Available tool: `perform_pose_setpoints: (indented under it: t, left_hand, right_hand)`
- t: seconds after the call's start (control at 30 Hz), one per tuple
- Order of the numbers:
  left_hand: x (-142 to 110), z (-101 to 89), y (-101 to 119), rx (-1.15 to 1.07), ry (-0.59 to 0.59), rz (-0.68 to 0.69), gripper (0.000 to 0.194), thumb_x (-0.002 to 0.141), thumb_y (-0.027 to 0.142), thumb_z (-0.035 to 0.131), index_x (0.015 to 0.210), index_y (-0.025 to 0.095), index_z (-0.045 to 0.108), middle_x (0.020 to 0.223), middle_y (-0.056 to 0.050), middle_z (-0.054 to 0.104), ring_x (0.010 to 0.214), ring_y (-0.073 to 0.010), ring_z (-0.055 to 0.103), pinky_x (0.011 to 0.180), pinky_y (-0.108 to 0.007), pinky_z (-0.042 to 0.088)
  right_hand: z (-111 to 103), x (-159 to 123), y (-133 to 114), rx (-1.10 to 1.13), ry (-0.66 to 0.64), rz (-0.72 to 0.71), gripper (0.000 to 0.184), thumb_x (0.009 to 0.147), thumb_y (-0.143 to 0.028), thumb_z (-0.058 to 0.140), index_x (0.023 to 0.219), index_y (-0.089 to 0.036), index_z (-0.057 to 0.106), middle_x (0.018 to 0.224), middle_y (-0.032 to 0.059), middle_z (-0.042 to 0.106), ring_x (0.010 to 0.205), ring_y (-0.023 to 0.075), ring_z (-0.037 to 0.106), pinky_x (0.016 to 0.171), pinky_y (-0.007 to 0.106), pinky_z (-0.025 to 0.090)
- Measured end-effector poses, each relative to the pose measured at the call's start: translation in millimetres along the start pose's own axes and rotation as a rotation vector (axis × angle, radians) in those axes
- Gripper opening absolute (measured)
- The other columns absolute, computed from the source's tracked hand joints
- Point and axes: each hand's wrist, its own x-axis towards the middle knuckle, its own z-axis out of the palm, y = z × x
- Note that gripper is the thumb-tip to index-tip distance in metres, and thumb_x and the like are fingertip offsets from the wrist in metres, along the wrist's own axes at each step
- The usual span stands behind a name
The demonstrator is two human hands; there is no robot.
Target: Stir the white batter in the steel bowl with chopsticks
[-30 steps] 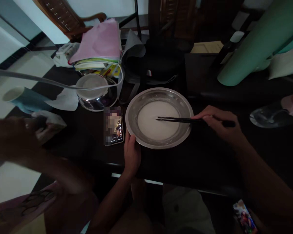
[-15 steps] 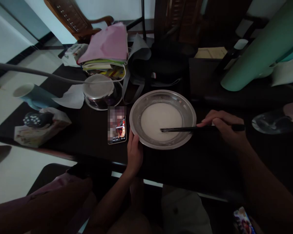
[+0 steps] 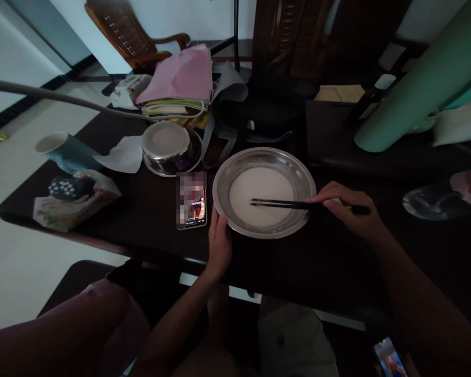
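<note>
A wide metal bowl [image 3: 306, 180] stands on the dark table, with a milky white liquid [image 3: 259, 183] in its bottom. My left hand [image 3: 220, 246] grips the bowl's near-left rim, its thumb side against the outer wall and some fingers hidden beneath. In my right hand [image 3: 349, 209], closed at the bowl's right side, is a pair of black chopsticks [image 3: 278, 203]. They reach over the right rim, nearly level, and their tips are in the liquid left of its middle. Just left of the bowl lies a lit phone [image 3: 192, 209].
Behind the phone sits an upturned metal pot [image 3: 167, 144] on a plate. A blue mug [image 3: 68, 152] and a patterned box [image 3: 76, 201] are at the left. A black bag [image 3: 270, 110] lies behind the bowl. A tall green cylinder [image 3: 412, 89] and a clear bottle [image 3: 427, 199] are at the right.
The chopstick tips have shifted left and slightly up in the liquid, and the two sticks now show apart. My right hand moved a little left. My left hand still holds the rim.
</note>
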Motion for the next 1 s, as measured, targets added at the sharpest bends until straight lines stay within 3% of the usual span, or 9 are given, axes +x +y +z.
perform_pose_setpoints:
  t: [0.2,0.37,0.53,0.73,0.9,1.0]
  left_hand:
    - [-1,-1.5,-5,0.015,0.007,0.023,0.043,0.099,0.040,0.056,0.137,0.022,0.066,0.153,-0.008,0.059,0.155,-0.0271,0.036,0.129,-0.038,0.024]
    - [-1,-2.3,-13,-0.008,0.015,-0.001,0.048,0.100,0.045,0.052,0.143,0.025,0.061,0.155,-0.007,0.056,0.155,-0.0265,0.036,0.129,-0.039,0.025]
    - [-1,-0.5,-6,0.004,-0.001,0.014,0.044,0.101,0.041,0.052,0.138,0.023,0.065,0.154,-0.008,0.058,0.152,-0.0259,0.042,0.127,-0.037,0.028]
    - [0,0.4,-8,-0.032,-0.004,0.028,0.047,0.101,0.042,0.052,0.142,0.022,0.062,0.157,-0.008,0.054,0.154,-0.0244,0.039,0.127,-0.034,0.027]
    - [0,-0.7,-11,-0.043,-0.026,0.035,0.051,0.100,0.046,0.052,0.146,0.024,0.058,0.158,-0.006,0.053,0.154,-0.0248,0.037,0.127,-0.035,0.028]
    - [0,-1.5,-9,-0.007,-0.022,0.019,0.046,0.101,0.040,0.050,0.141,0.021,0.063,0.160,-0.008,0.051,0.153,-0.0253,0.040,0.127,-0.035,0.028]
  right_hand:
    - [-2,-2,1,0.054,0.152,0.053,0.020,0.100,-0.035,0.059,0.096,-0.033,0.078,0.084,0.0010,0.077,0.081,0.0221,0.072,0.075,0.039,0.056]
    - [2,-1,-3,0.015,0.019,-0.004,0.016,0.097,-0.035,0.064,0.096,-0.031,0.080,0.089,0.0017,0.079,0.081,0.0210,0.072,0.074,0.038,0.056]
    - [0,-3,1,0.055,0.166,0.047,0.020,0.100,-0.035,0.060,0.095,-0.030,0.079,0.083,0.0010,0.078,0.080,0.0210,0.072,0.073,0.037,0.056]
    - [3,-2,-2,0.020,-0.004,-0.027,0.017,0.097,-0.033,0.063,0.098,-0.031,0.080,0.091,0.0017,0.079,0.082,0.0205,0.072,0.074,0.037,0.055]
    - [0,-3,-1,0.058,0.131,0.009,0.021,0.100,-0.033,0.059,0.096,-0.030,0.079,0.084,0.0019,0.078,0.082,0.0210,0.071,0.076,0.037,0.054]
    - [3,-4,0,0.109,0.087,0.002,0.021,0.101,-0.033,0.058,0.098,-0.031,0.079,0.083,0.0013,0.078,0.081,0.0212,0.072,0.075,0.037,0.055]
